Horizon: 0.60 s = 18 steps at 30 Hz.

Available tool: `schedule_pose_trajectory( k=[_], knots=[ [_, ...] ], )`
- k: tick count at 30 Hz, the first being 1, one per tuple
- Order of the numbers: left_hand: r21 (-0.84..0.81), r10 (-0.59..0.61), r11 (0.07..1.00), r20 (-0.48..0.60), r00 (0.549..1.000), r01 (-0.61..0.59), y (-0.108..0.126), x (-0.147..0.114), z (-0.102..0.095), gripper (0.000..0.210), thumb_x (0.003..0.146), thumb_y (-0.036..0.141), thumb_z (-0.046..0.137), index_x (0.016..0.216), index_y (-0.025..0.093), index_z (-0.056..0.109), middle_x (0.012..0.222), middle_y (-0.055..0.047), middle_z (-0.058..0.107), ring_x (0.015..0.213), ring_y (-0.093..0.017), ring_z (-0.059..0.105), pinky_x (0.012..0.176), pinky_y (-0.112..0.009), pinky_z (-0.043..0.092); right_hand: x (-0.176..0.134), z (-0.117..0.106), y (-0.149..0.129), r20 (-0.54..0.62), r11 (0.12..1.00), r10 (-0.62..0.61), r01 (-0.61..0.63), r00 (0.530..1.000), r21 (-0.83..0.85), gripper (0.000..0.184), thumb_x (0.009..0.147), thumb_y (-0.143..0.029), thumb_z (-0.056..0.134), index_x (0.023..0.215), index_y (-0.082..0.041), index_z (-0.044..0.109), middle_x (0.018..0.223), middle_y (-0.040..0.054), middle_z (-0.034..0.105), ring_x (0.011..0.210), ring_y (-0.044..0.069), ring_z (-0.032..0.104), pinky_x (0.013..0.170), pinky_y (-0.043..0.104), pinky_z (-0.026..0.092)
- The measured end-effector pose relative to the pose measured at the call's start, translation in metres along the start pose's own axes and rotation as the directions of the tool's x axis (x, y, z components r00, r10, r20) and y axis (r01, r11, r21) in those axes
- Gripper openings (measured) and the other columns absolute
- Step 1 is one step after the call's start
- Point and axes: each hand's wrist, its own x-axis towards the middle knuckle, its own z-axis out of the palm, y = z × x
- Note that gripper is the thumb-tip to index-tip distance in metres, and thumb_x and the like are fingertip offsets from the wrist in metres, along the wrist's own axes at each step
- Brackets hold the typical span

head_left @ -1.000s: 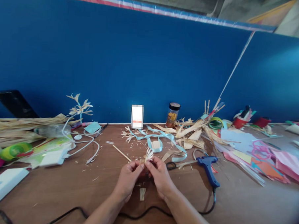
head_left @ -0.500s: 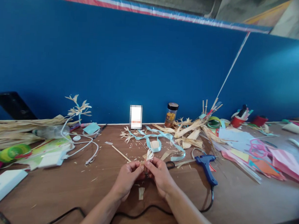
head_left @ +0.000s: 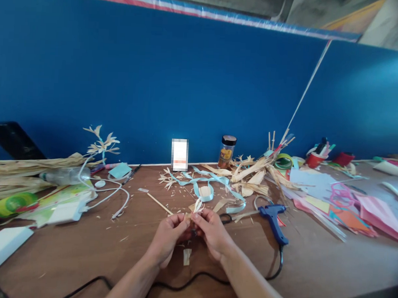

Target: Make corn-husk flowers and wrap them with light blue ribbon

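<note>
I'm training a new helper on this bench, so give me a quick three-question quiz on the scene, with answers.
1. True or false: the right hand is gripping a marker pen.

2. Choose: the jar has a lid that is (a) white, (b) black, (c) red.

3. Fill in: the glue gun lies to the ____ of both hands.

Key: 1 false, it pinches pale strips; 2 b; 3 right.

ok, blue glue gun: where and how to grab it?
I'd grip the blue glue gun by its handle, right hand coming from the near side: the handle slants that way, away from the crosswise barrel. Leave room for the black cord at its base.
</note>
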Motion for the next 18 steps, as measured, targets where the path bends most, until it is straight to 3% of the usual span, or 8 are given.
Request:
schedule_pose_trajectory(
  k=[4,11,18],
  knots=[
    [-0.039,0.009,0.999,-0.013,1.0,-0.01,0.0,-0.002,0.002,0.019,0.067,0.031,0.066,0.069,0.012,0.061,0.068,-0.003,0.062,0.061,-0.011,0.057,0.057,-0.021,0.045,0.001,0.001,0.004,-0.009,0.999,-0.023,0.023,1.0,0.038,0.023,0.067,-0.034,0.067,0.067,-0.014,0.056,0.055,-0.0047,0.051,0.048,0.005,0.039,0.045,0.017,0.028],
    [-0.148,0.02,0.989,0.065,0.998,-0.011,-0.002,-0.002,0.0,0.016,0.064,0.022,0.07,0.075,0.012,0.064,0.072,-0.004,0.063,0.066,-0.011,0.058,0.063,-0.021,0.046,0.002,0.004,0.006,-0.035,0.998,-0.067,0.067,0.997,0.019,0.024,0.067,-0.036,0.066,0.069,-0.013,0.057,0.058,-0.0021,0.055,0.047,0.006,0.042,0.044,0.018,0.029],
    [-0.053,0.07,0.996,-0.027,0.997,-0.071,-0.006,0.0,0.003,0.015,0.066,0.026,0.067,0.068,0.012,0.062,0.061,0.0,0.06,0.057,-0.009,0.054,0.056,-0.018,0.043,0.002,0.008,0.011,-0.114,0.996,-0.085,0.085,0.99,-0.004,0.025,0.066,-0.037,0.065,0.07,-0.014,0.057,0.053,-0.0039,0.054,0.044,0.006,0.042,0.043,0.018,0.031]
  ],
)
